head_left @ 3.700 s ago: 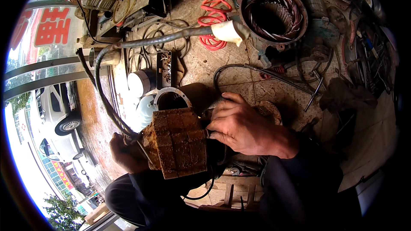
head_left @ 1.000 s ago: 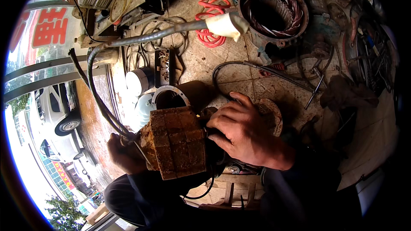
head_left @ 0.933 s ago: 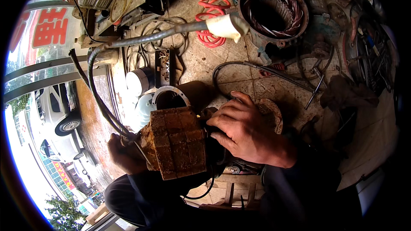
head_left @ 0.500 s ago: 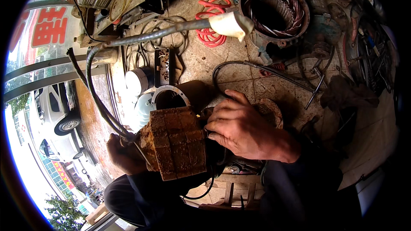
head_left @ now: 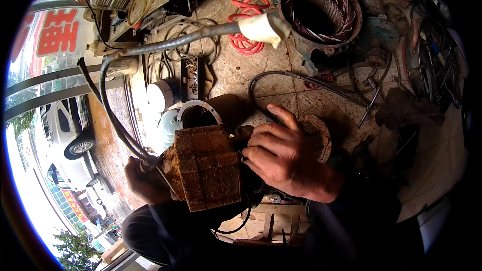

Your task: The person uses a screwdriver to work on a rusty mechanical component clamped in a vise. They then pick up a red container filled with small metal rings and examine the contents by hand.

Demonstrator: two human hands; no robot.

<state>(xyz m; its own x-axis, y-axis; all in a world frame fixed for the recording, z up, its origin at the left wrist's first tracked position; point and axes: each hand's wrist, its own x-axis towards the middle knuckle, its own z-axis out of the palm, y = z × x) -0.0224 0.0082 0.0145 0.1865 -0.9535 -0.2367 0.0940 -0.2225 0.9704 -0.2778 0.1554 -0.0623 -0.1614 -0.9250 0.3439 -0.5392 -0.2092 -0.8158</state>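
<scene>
A rusty, box-shaped metal housing (head_left: 208, 168) is held up over my lap, with a thick grey cable (head_left: 165, 47) running from its left end. The cable arches up and across to a pale wrapping (head_left: 263, 29) near its tip. My left hand (head_left: 145, 183) is closed around the housing's narrow left end, beside the cable; most of its fingers are hidden. At the housing's right edge is my right hand (head_left: 288, 160), fingers bent and pressed together. What they pinch is too small or hidden to make out. A round rusty flange (head_left: 321, 138) shows behind that hand.
A hollow metal cylinder (head_left: 200, 108) lies just beyond the housing. Farther off are a tray of small parts (head_left: 191, 78), a wound motor stator (head_left: 355, 17), a coiled red hose (head_left: 246, 12) and a T-handled tool (head_left: 372, 101). Glass doors (head_left: 50, 83) stand at left.
My right hand has shifted slightly right and down, away from the housing's edge, baring a dark round part behind it. The cable's wrapped end has swung slightly left. My left hand stays in place.
</scene>
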